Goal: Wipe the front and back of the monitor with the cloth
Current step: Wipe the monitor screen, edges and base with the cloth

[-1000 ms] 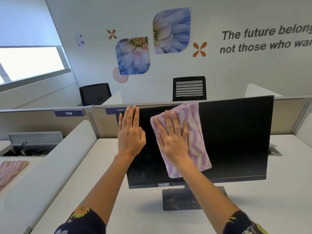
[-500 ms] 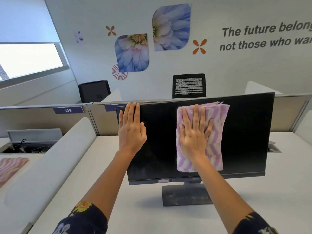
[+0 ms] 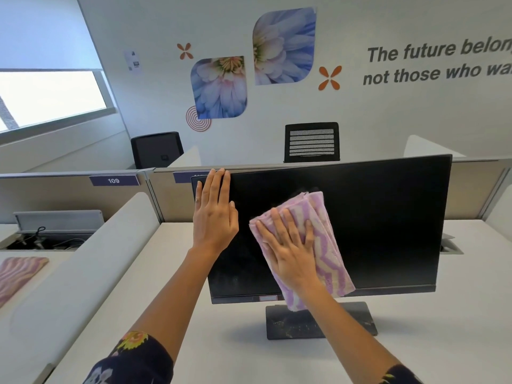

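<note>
The black monitor [image 3: 388, 217] stands upright on its flat base [image 3: 288, 322] on the white tabletop [image 3: 443, 314], screen toward the person. The folded pink-and-cream zigzag cloth [image 3: 328, 245] lies against the lower middle of the screen, its lower end hanging past the bottom bezel. The right hand [image 3: 291, 253] presses the cloth flat with fingers spread, and nothing curls round the fabric. The left hand [image 3: 214, 217] lies flat on the screen's upper left corner, fingers straight and close together, fingertips at the top edge. The main risk is probably the bare left palm: resting on the glass itself, it is likely to leave prints on an area that then needs another pass. Since the cloth is only pinned by pressure, a quick stroke or a lighter push could let it slide from under the palm and drop to the tabletop. Both hands push the same way, so hard pressure might tip the panel back on its hinge or shift the base toward the partition [image 3: 471, 189] behind. Pale dusty marks show at the lower left, an area easy to miss. The back of the monitor is hidden from here.
</note>
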Motion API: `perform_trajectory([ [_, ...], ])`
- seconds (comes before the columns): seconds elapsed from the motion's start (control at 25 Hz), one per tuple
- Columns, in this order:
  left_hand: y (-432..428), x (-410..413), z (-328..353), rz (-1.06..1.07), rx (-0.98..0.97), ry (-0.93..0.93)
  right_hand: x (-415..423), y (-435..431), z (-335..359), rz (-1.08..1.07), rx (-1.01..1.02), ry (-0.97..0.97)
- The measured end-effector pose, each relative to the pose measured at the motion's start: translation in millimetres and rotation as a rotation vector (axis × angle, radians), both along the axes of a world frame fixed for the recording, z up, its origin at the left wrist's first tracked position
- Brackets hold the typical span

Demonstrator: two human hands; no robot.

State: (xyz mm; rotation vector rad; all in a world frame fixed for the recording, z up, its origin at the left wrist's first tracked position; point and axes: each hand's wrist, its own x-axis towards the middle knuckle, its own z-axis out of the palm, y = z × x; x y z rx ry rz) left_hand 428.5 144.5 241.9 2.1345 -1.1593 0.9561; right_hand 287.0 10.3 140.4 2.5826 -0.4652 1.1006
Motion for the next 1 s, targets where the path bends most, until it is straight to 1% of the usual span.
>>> perform_trajectory([
  [0.12,-2,-1,0,-0.007,-0.012,-0.001,-18,-20,5,-0.094,0.078,-0.055],
  [0.28,-5,-1,-3,-0.006,-0.043,0.02,-9,-37,55,-0.206,0.231,-0.22],
  [0.36,-5,-1,-4,-0.006,-0.046,0.018,4,-34,74,-0.237,0.253,-0.266],
  [0.44,-6,-1,-3,0.003,-0.048,0.013,19,-23,87,-0.218,0.246,-0.293],
  [0.56,-7,-3,-3,0.016,-0.052,-0.006,40,0,90,-0.122,0.186,-0.246],
  [0.64,-6,0,-4,0.032,-0.04,-0.027,49,16,75,-0.021,0.145,-0.2],
  [0.72,-2,4,-3,0.031,-0.015,-0.06,49,25,52,0.022,0.091,-0.149],
  [0.8,5,11,3,0.028,0.024,-0.12,40,21,36,-0.009,0.056,-0.128],
  [0.88,16,23,10,0.044,0.031,-0.145,27,8,35,-0.084,0.09,-0.161],
  [1.0,36,40,18,0.065,-0.05,-0.083,17,-16,62,-0.203,0.174,-0.241],
])
